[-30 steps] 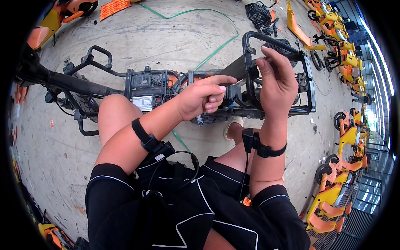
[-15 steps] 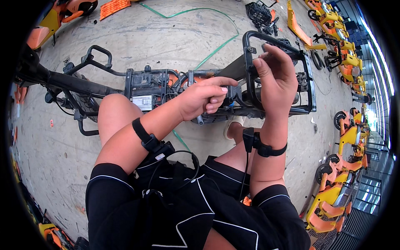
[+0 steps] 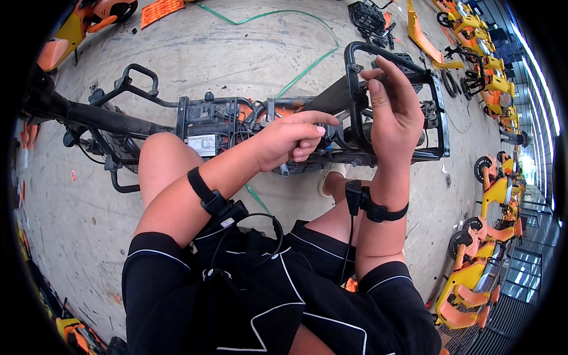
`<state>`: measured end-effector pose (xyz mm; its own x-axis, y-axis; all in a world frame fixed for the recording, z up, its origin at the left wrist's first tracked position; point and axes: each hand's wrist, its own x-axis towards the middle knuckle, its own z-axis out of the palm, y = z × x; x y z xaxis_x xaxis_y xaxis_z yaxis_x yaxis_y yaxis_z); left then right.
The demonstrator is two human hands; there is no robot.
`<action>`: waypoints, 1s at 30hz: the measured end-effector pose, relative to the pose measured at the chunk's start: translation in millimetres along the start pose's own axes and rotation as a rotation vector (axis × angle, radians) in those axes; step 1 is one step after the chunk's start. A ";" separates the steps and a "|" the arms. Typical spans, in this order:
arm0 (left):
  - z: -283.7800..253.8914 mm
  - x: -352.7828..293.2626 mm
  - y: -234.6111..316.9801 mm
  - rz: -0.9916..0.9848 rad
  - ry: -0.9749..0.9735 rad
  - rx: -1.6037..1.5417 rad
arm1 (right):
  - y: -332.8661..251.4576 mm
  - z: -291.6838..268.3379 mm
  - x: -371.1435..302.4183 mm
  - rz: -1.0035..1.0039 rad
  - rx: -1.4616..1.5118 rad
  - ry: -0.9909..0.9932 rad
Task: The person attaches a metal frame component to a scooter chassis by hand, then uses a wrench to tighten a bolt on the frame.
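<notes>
A stripped black scooter frame (image 3: 201, 112) lies across in front of me, its electrical parts and wires exposed along the middle. At its right end stands a black tubular rear rack (image 3: 441, 112). Over the middle-right of the frame is my left hand (image 3: 290, 139), its index finger stretched toward the rack and the other fingers curled in. Whatever those fingers may hold is hidden. My right hand (image 3: 397, 112) is raised at the rack, its palm inside the tubing outline. Its thumb and bent fingers are apart near the upper left tube, with nothing visible between them.
The front fork and wheel (image 3: 121, 124) extend to the left, beside my knee. A green strap (image 3: 307, 71) runs over the concrete floor behind the frame. A black basket (image 3: 368, 18) lies at the far right. Yellow-orange scooters (image 3: 497, 201) line the right side.
The thumb and fingers of my right hand have shifted slightly, and a fingertip now shows to the left of the thumb. My left hand has hardly moved.
</notes>
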<state>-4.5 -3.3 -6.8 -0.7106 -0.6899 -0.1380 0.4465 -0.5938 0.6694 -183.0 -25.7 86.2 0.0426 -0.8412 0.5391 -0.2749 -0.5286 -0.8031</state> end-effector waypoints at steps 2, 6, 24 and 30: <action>-0.3 0.1 -0.3 0.000 0.000 0.008 | 4.4 -1.9 1.5 -0.030 -0.081 -0.008; -1.8 -0.1 -1.7 -0.002 0.004 0.019 | 10.4 -7.8 2.6 -0.119 -0.153 -0.045; 0.2 1.5 -1.7 0.002 0.023 0.024 | 2.9 -1.2 2.5 -0.044 -0.015 -0.007; 1.4 4.3 5.0 0.081 0.063 0.019 | 8.1 -3.8 1.7 -0.016 0.012 0.032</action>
<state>-6.1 -8.6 -3.1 -0.6368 -0.7604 -0.1280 0.4901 -0.5273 0.6941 -188.8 -31.0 81.5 0.0163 -0.8288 0.5593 -0.2629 -0.5433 -0.7973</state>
